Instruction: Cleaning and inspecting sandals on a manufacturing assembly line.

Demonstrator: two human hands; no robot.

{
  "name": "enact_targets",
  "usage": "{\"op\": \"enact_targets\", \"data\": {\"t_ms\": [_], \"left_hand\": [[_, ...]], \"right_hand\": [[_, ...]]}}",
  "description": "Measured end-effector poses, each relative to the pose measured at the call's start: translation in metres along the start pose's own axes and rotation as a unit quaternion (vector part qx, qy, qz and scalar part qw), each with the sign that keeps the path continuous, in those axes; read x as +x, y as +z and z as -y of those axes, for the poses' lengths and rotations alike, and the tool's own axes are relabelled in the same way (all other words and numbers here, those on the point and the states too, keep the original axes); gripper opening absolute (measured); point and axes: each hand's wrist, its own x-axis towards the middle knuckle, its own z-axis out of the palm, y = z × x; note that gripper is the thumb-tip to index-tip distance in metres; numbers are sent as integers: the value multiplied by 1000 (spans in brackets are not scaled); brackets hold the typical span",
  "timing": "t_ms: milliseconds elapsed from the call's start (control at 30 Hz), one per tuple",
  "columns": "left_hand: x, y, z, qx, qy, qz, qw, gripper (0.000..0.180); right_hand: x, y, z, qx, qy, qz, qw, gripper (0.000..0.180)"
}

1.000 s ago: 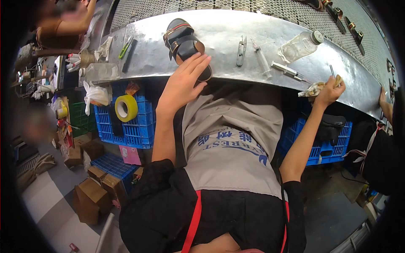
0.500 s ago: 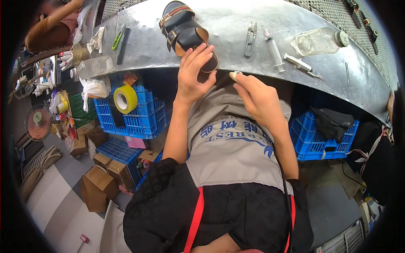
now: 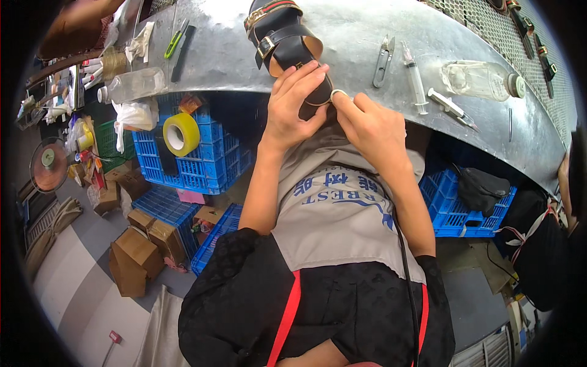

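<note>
A person in a grey apron [image 3: 342,238] works on a black strapped sandal [image 3: 284,43] at the near edge of a metal table [image 3: 351,30], its heel toward the worker and its buckled straps pointing away. The left hand [image 3: 295,113] grips the heel end, fingers laid over the insole and thumb at the near side. The right hand [image 3: 372,122] meets the heel's rim at its right, index finger extended with a small pale piece [image 3: 335,95] at the tip; whether the thumb pinches it, one cannot tell. Right of the sandal lie a pair of snips [image 3: 382,64], an upper syringe [image 3: 414,79], a lower syringe [image 3: 452,109] and a thin rod [image 3: 510,125], near a clear bottle [image 3: 477,79]. At left, a green-handled cutter [image 3: 174,44] rests on the metal, with a yellow tape roll [image 3: 194,133] by a blue crate [image 3: 211,162] below.
</note>
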Motion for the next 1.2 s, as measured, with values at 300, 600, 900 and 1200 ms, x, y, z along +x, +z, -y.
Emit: {"op": "enact_targets", "data": {"t_ms": [300, 600, 900, 1200], "left_hand": [[2, -5, -1, -7, -11, 16, 1000, 63], [0, -9, -2, -20, -17, 39, 999, 61], [3, -9, -4, -17, -16, 37, 999, 60], [6, -12, -6, -18, -20, 54, 998, 61]], "right_hand": [[23, -11, -26, 101, -89, 116, 984, 17], [25, -7, -32, 110, -76, 53, 990, 11], [24, -5, -36, 118, -133, 79, 981, 12], [24, -2, -38, 112, -129, 24, 985, 16]]}}
